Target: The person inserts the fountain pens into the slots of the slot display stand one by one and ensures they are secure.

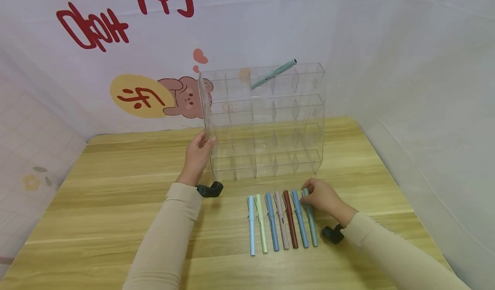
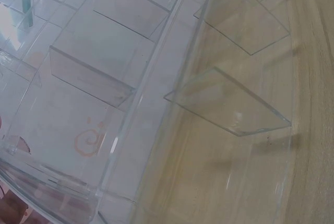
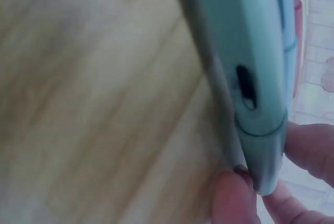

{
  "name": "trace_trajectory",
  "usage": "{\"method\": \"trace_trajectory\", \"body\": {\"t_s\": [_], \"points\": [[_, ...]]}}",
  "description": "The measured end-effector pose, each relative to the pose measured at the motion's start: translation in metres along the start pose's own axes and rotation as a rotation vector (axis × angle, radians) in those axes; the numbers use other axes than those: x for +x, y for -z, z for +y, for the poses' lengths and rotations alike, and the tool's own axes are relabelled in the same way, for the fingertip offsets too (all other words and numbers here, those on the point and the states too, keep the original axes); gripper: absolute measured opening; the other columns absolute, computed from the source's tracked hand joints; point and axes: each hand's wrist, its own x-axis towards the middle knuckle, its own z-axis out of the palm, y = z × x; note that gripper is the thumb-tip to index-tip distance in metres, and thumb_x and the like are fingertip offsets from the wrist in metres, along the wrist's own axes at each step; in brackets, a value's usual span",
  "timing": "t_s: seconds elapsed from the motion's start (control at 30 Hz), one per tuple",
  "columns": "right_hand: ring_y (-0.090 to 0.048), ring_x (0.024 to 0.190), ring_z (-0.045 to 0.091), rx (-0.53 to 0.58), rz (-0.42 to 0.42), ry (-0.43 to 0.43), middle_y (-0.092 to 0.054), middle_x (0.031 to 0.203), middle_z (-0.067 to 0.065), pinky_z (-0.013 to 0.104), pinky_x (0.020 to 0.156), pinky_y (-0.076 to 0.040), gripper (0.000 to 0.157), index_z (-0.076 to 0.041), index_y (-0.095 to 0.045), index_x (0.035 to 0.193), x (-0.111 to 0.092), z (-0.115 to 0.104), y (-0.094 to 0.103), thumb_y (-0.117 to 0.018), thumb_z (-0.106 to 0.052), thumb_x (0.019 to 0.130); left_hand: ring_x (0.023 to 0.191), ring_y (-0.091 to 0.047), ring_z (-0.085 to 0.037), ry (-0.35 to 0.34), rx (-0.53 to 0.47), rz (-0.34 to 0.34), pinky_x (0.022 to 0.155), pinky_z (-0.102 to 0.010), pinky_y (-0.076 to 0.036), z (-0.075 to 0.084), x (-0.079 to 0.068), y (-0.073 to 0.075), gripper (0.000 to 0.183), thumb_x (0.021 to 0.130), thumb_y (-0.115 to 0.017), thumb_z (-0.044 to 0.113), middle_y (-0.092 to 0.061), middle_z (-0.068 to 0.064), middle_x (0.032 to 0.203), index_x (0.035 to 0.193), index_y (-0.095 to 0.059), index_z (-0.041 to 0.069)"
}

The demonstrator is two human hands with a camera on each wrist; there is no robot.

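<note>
- A wood-grain table (image 1: 116,204) fills the foreground, with white cloth (image 1: 270,28) behind it bearing red lettering (image 1: 93,30) and a pink bear (image 1: 189,99) beside a yellow oval (image 1: 123,88).
- At left, pale cloth (image 1: 23,131) carries a grid pattern and a flower.
- A clear tiered rack (image 1: 263,120) stands on the wood, a teal pen (image 1: 267,79) slanting across its top tier.
- A person's left hand (image 1: 196,154) grips the rack's left edge.
- The right hand (image 1: 324,195) pinches the far end of a green-blue pen (image 1: 310,221), rightmost in a tabletop row with six other pens (image 1: 282,221).
</note>
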Motion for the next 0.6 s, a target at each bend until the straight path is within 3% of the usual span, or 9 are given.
{"method": "trace_trajectory", "body": {"t_s": [0.2,0.4,0.6], "points": [[-0.06,0.091,0.032,0.066,-0.007,0.001,-0.062,0.103,0.023,0.042,0.074,-0.052,0.032,0.005,-0.059,0.106,-0.001,0.002,0.005,-0.072,-0.008,0.079,0.129,-0.047,-0.024,-0.002,0.018,-0.003,0.106,-0.048,-0.037,0.0,0.0,-0.001,0.05,0.099,-0.055,0.031,-0.045,-0.006,0.146,0.146,-0.044,0.018],[-0.059,0.077,0.024,0.226,-0.023,-0.004,-0.06,0.1,0.021,0.036,0.065,-0.054,0.035,0.008,-0.054,0.114,0.0,0.0,0.013,-0.065,-0.004,0.083,0.131,-0.045,-0.025,0.004,0.023,-0.004,0.107,-0.048,-0.036,0.001,-0.001,0.0,0.052,0.099,-0.055,0.032,-0.044,-0.007,0.147,0.147,-0.042,0.019],[-0.059,0.076,0.021,0.315,-0.032,0.012,-0.055,0.097,0.016,0.037,0.068,-0.056,0.038,0.011,-0.049,0.122,-0.004,-0.011,0.026,-0.06,-0.004,0.088,0.132,-0.043,-0.025,0.012,0.018,-0.011,0.109,-0.048,-0.034,0.002,-0.001,0.0,0.052,0.099,-0.055,0.032,-0.043,-0.007,0.148,0.148,-0.041,0.019]]}}
